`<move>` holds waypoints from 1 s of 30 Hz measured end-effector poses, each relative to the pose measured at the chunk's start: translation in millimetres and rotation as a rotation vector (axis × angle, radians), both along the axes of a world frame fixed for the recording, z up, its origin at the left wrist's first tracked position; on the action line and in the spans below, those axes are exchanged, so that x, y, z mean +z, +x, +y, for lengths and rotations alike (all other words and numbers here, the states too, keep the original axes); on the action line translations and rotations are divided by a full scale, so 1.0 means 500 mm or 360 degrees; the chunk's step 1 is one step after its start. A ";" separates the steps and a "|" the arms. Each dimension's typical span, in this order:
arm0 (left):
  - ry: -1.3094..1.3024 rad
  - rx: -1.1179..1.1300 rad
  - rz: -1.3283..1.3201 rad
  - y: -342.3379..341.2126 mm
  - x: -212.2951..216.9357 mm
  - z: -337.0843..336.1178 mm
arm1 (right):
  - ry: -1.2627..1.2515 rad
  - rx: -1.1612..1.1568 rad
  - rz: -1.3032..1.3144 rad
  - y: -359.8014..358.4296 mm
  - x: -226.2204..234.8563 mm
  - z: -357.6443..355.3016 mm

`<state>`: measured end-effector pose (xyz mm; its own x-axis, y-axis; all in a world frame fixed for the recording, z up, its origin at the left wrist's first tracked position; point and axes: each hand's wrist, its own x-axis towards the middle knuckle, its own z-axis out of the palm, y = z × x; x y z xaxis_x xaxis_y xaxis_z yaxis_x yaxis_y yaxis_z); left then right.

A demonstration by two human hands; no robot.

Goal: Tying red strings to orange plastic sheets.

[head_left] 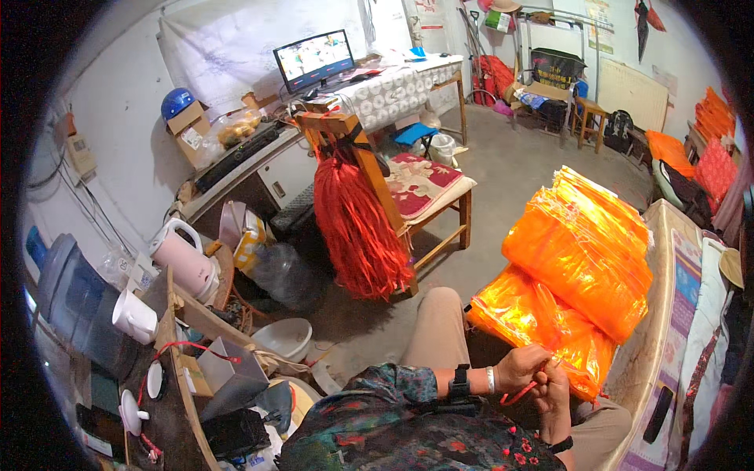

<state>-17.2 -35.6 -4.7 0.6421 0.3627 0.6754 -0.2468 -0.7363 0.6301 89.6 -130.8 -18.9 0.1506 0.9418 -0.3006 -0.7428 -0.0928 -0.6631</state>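
Note:
My left hand [520,367] and my right hand [554,389] meet over my lap, fingers pinched together. Between them runs a thin red plastic strip [514,394], its loose end sticking out to the left below the fingers. Just beyond the hands lies a bundle of shiny orange plastic sheets or bags [542,314], its near corner close against my fingers. On top of it rests a thicker folded stack of the same orange plastic [581,243]. The fingers partly hide where the strip meets the bundle.
A wooden chair [428,188] with a hank of red strips [353,228] on its back stands ahead. At left are a pink kettle [184,259], a white mug [135,316] and a white basin [283,339]. A dark phone [658,414] lies on the padded seat at right.

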 end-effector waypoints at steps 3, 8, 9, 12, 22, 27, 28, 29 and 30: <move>-0.0014 0.0018 0.0053 -0.001 -0.004 0.002 | -0.0200 -0.0024 0.0018 0.000 0.010 0.005; -0.0188 0.0157 0.0057 0.004 -0.028 0.010 | -0.0203 -0.0023 0.0011 0.017 -0.012 0.013; -0.0254 0.0223 0.0134 0.002 -0.025 0.013 | -0.0076 0.0026 -0.0021 0.018 -0.025 0.018; -0.0528 0.0273 0.0206 -0.002 -0.020 0.014 | -0.0086 -0.0254 -0.0459 0.004 -0.047 0.030; -0.2369 -0.0615 0.0686 -0.014 -0.039 0.026 | -0.0031 -0.0215 -0.1102 -0.001 0.000 -0.004; -0.2485 -0.0892 0.0750 -0.019 -0.060 0.029 | -0.0055 -0.0187 -0.1215 0.009 -0.043 -0.028; -0.2390 -0.0868 0.0742 -0.016 -0.075 0.032 | -0.0091 -0.0148 -0.1384 0.000 -0.025 -0.026; -0.2300 -0.0840 0.0768 -0.016 -0.073 0.038 | -0.0158 -0.0104 -0.1543 -0.002 0.001 -0.019; -0.1995 -0.0724 0.0866 -0.017 -0.038 0.041 | -0.0086 -0.0134 -0.1592 0.017 -0.045 -0.020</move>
<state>-25.5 -15.0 -23.9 0.9311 0.2202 -0.2907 0.1716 0.4388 0.8820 98.0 -140.6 -41.5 0.4228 0.9052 -0.0418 0.1478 -0.1143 -0.9824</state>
